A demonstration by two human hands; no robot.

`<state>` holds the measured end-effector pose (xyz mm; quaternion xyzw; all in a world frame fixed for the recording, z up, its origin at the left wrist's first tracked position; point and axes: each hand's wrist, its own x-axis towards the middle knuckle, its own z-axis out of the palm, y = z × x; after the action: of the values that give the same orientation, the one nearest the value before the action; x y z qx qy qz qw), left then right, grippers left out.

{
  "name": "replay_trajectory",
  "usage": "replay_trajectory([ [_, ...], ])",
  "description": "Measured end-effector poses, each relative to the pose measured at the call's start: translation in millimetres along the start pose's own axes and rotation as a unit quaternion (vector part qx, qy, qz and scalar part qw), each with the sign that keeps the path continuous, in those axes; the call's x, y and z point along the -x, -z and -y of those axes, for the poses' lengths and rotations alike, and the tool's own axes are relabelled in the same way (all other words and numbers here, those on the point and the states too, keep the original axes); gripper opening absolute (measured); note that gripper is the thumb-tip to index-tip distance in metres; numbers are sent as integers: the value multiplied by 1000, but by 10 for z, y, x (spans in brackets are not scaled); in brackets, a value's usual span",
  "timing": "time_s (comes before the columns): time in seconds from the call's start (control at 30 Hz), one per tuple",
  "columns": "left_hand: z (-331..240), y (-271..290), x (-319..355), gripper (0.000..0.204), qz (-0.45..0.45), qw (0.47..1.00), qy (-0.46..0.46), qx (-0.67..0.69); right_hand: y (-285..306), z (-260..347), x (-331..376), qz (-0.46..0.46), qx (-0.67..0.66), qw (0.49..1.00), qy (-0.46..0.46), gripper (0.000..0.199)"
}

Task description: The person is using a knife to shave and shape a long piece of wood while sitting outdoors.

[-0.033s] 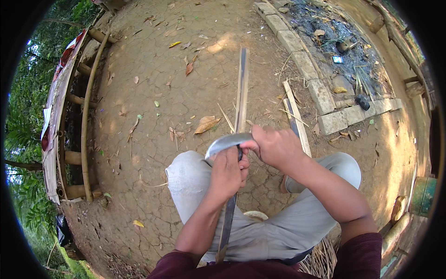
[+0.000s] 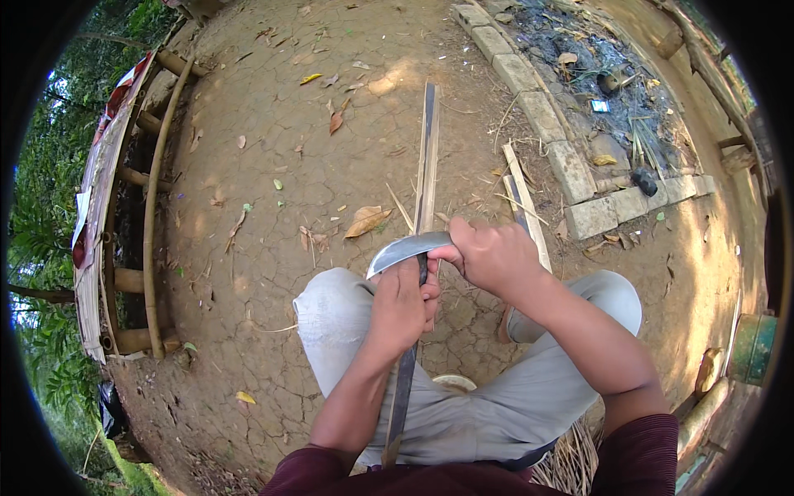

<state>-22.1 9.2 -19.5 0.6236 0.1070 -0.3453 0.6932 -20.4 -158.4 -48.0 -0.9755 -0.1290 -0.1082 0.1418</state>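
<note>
Seated on cracked bare earth, I work a long bamboo strip (image 2: 426, 157) that runs from between my knees out toward the far edge of the yard. My left hand (image 2: 401, 302) is closed in a full fist around the strip just below the blade, fingers wrapped tight. My right hand (image 2: 492, 256) is clenched just as firmly on the handle of a curved knife (image 2: 405, 250), whose grey blade lies crosswise over the strip, touching it. The strip looks light and stiff but springy, with edges I judge sharp enough to cut skin, so the grip belongs on its flat faces, close behind the blade. The knife seems heavy toward its tip and is best held well back on the handle. A second split slat (image 2: 523, 198) lies on the ground just right of the strip. Farther right, a border of stone blocks (image 2: 571, 169) encloses a pit of ash and litter. At the yard's right edge stands a green drum (image 2: 754, 347); I cannot tell its contents.
</note>
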Motion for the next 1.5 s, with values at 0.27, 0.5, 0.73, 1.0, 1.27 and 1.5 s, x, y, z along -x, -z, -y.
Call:
replay_trajectory([
  [0.27,-90,90,-16,44,2,999,3,53,-17,-180,-69,-24,65,997,-26,56],
  [0.5,-57,114,-14,43,18,997,13,72,199,42,74,74,-26,991,-107,49],
  [0.73,-111,145,10,44,38,994,2,102,354,85,93,86,-214,966,-116,35],
  [1.0,-166,115,12,44,84,989,9,121,347,-146,79,159,-419,882,-149,30],
  [1.27,-75,54,-9,46,58,995,1,77,406,103,32,89,-237,961,-109,29],
  [1.5,-91,37,29,45,59,995,24,82,241,39,-11,47,-123,987,-96,30],
])
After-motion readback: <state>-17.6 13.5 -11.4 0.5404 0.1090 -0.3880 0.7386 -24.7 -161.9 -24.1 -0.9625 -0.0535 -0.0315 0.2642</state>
